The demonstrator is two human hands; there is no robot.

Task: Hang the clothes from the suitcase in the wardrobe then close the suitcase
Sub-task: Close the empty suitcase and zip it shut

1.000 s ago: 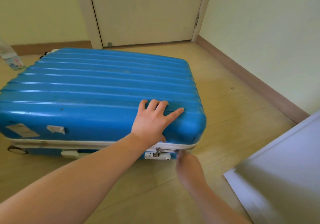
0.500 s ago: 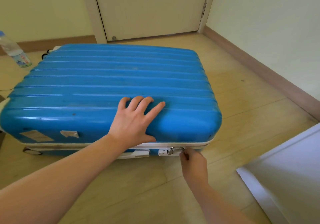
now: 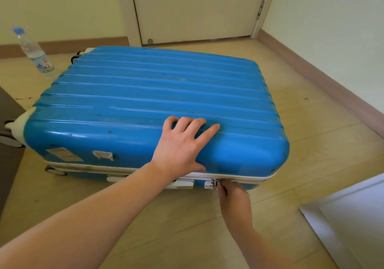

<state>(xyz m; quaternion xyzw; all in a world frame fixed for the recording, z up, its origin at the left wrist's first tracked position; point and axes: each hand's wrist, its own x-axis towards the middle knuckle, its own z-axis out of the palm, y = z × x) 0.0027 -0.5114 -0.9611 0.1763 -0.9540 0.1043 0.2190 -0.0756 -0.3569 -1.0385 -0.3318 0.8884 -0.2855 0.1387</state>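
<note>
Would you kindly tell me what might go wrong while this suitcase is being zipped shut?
1. The right hand pinches only the small zipper pull at the front seam; the grip could slip off if it jams.
2. The left hand presses the suitcase lid near one corner only; if pressure eases, the seam may gape and the zipper bind.
3. A water bottle stands by the far left corner; shoving the suitcase might topple it.

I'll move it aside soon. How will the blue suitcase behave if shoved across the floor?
Likely stiff: the blue suitcase shows no dent under the pressing left hand. Lying flat, its wheels pointing sideways, it should slide rather than roll. The glossy shell may be slippery to grip.
</note>
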